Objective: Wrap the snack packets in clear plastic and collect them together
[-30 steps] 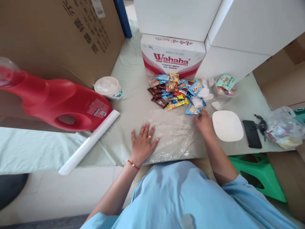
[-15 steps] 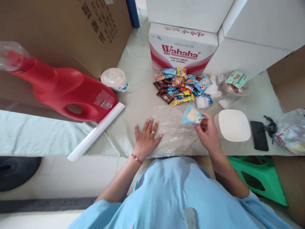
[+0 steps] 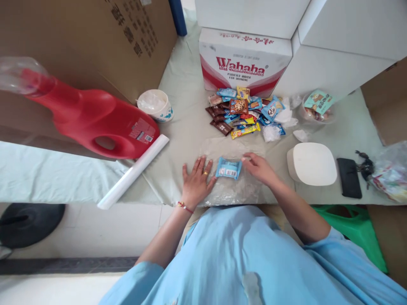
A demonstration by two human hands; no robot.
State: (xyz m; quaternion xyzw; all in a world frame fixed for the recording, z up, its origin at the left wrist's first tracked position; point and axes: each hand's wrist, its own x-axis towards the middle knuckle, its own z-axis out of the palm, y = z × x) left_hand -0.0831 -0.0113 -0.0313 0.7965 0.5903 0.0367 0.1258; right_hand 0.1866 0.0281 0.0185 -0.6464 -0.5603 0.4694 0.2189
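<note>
The blue snack packet, raised in the right hand half a second ago with its picture face showing, now lies barcode side up on the clear plastic film, between the fingers of the two hands; it has apparently been turned over and let go, so that its place on the film looks set, at least loosely, and the right hand is freed. The right fingers are loosely bent and seem released, their tips just beside the packet's right end; whether one still brushes its corner I cannot tell. The left hand is palm down by the film's left edge, fingers spread and grasping nothing, the thumb pointing towards the packet's left end. The packet's long axis runs nearly left to right, the right end slightly nearer the body; one crimped end faces the left thumb, the other the right fingertips; beyond the fingers of both hands, on the desk, sits the pile of wrapped snacks, and right of the right fingers stands a white lidded container.
</note>
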